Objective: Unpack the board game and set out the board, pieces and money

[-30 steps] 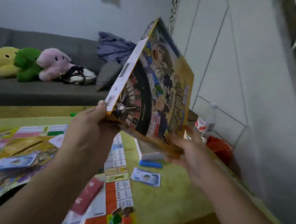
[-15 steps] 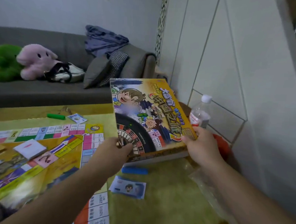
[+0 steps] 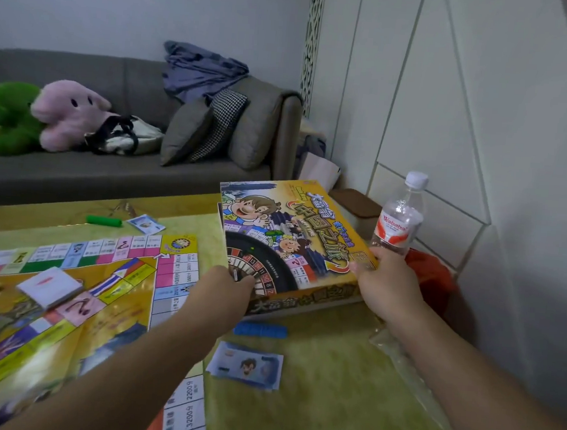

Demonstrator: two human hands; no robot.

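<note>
The yellow game box lid (image 3: 294,235) with cartoon children and a roulette wheel lies flat over the box at the table's far right. My left hand (image 3: 223,291) grips its near left corner and my right hand (image 3: 384,282) grips its near right corner. The game board (image 3: 68,300) lies unfolded on the left of the table, with a white card stack (image 3: 49,285) on it. A stack of blue play money (image 3: 248,365) and a blue piece (image 3: 260,329) lie on the cloth below the box. A green piece (image 3: 104,220) and more blue money (image 3: 145,224) lie at the far edge.
A water bottle (image 3: 399,216) stands just right of the box, beside a red object (image 3: 431,282). A clear plastic bag (image 3: 403,354) lies along the table's right edge. A grey sofa (image 3: 111,169) with plush toys and cushions stands behind; a white wall is on the right.
The lid was held up tilted on edge a second ago. Both hands have lowered it flat onto the box at the right side of the table.
</note>
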